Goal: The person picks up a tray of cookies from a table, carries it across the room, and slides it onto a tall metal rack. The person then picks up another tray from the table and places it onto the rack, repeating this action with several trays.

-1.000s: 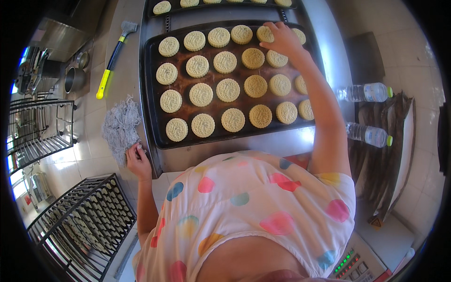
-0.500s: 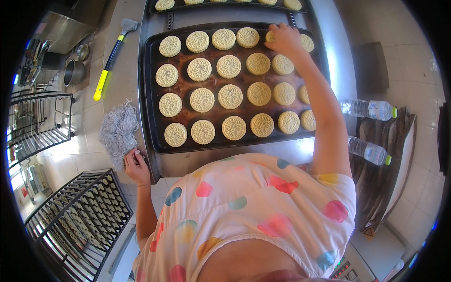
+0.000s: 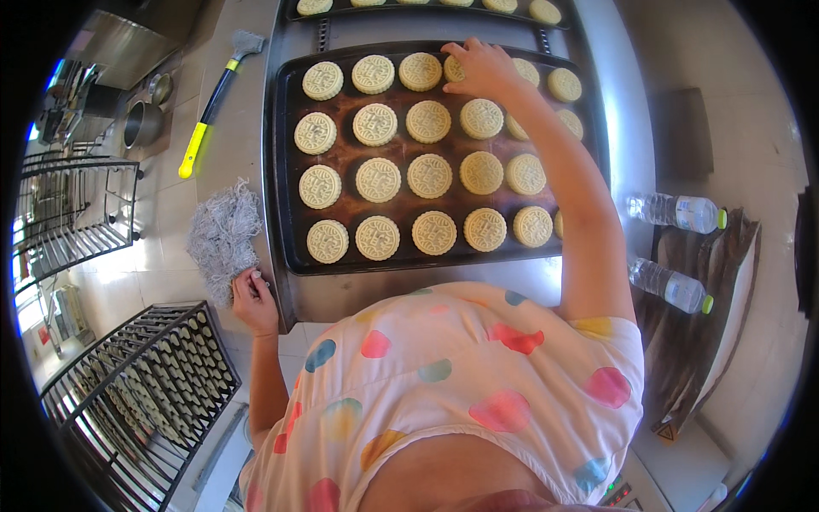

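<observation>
A dark baking tray carries rows of pale round mooncakes with stamped tops. Along the far row, my right hand reaches over a mooncake, its thumb and fingers closed around the sides. That mooncake rests on the tray and is partly covered by the hand. My right forearm hides some of the mooncakes on the tray's right side. Left of the tray, my left hand has its fingers closed on the lower end of a grey stringy rag at the metal table's edge.
Beyond lies a second tray of mooncakes. A scraper brush with a yellow-black handle is on the left of the metal table. Two water bottles lie at the right. Black racks stand on the floor at left.
My right hand has moved left along the far row, from one mooncake to the neighbouring one. My left hand stays at the rag. The whole view has shifted slightly.
</observation>
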`<state>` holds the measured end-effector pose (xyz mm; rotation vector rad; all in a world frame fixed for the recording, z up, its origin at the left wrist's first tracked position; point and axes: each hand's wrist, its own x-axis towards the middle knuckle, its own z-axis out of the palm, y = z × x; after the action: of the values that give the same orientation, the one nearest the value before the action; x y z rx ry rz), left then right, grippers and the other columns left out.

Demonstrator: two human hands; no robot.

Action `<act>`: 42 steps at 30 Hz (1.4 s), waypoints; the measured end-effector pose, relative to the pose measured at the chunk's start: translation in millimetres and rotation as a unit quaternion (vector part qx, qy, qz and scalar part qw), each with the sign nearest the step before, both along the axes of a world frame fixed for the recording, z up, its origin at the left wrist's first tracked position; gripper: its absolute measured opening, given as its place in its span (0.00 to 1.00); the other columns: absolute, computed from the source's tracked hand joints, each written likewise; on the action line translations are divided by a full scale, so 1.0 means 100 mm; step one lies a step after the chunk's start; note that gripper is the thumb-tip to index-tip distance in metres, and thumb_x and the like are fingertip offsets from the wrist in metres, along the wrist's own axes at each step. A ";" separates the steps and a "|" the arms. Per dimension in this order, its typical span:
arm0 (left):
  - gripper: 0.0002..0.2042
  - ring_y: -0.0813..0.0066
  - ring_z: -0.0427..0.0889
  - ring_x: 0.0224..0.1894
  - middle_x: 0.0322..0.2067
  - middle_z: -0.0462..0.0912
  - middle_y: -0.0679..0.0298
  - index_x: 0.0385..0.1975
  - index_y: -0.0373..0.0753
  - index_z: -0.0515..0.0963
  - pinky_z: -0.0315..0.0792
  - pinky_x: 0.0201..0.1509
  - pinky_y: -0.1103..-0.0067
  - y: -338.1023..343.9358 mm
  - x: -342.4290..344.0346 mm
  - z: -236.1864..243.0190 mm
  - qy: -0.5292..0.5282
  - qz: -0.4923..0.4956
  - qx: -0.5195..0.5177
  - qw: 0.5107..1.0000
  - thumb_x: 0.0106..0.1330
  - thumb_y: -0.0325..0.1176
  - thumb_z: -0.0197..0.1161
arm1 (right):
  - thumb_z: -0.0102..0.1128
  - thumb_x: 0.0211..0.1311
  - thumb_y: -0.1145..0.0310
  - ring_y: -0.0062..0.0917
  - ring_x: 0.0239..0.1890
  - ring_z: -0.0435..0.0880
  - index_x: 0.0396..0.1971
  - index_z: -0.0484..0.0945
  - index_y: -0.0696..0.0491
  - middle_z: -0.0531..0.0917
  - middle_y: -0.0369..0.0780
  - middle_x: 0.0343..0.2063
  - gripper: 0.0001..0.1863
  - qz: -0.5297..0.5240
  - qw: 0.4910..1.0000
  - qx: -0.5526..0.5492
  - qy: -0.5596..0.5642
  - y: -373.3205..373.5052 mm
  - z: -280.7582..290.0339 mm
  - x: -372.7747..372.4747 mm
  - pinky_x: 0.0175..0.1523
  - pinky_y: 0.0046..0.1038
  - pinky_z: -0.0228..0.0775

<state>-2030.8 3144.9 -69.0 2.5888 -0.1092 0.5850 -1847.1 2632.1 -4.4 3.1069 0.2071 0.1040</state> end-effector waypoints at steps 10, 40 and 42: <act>0.03 0.75 0.70 0.19 0.24 0.74 0.63 0.33 0.36 0.76 0.64 0.22 0.80 -0.07 -0.02 0.07 -0.006 -0.004 -0.015 1.000 0.62 0.27 0.56 | 0.63 0.47 0.48 0.37 0.49 0.74 0.52 0.70 0.43 0.73 0.44 0.45 0.31 -0.046 0.997 -0.053 -0.011 0.01 -0.02 0.04 0.53 0.38 0.64; 0.04 0.64 0.76 0.23 0.25 0.76 0.60 0.32 0.37 0.76 0.70 0.26 0.75 0.06 -0.05 -0.01 0.008 -0.007 -0.032 0.999 0.59 0.25 0.57 | 0.56 0.46 0.37 0.37 0.50 0.75 0.54 0.67 0.47 0.76 0.46 0.46 0.38 0.061 0.997 0.030 -0.034 1.64 -0.04 0.69 0.52 0.42 0.63; 0.03 0.63 0.76 0.23 0.25 0.76 0.59 0.32 0.37 0.76 0.70 0.26 0.74 0.07 -0.04 -0.01 -0.003 -0.012 -0.039 0.999 0.58 0.25 0.57 | 0.56 0.45 0.36 0.38 0.50 0.74 0.54 0.67 0.46 0.76 0.46 0.46 0.40 0.049 0.998 0.025 -0.006 1.77 -0.07 0.82 0.52 0.43 0.63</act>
<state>-2035.1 3151.6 -69.9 2.5071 -0.1165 0.5768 -1765.0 2809.3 -11.0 3.1446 0.3610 0.1332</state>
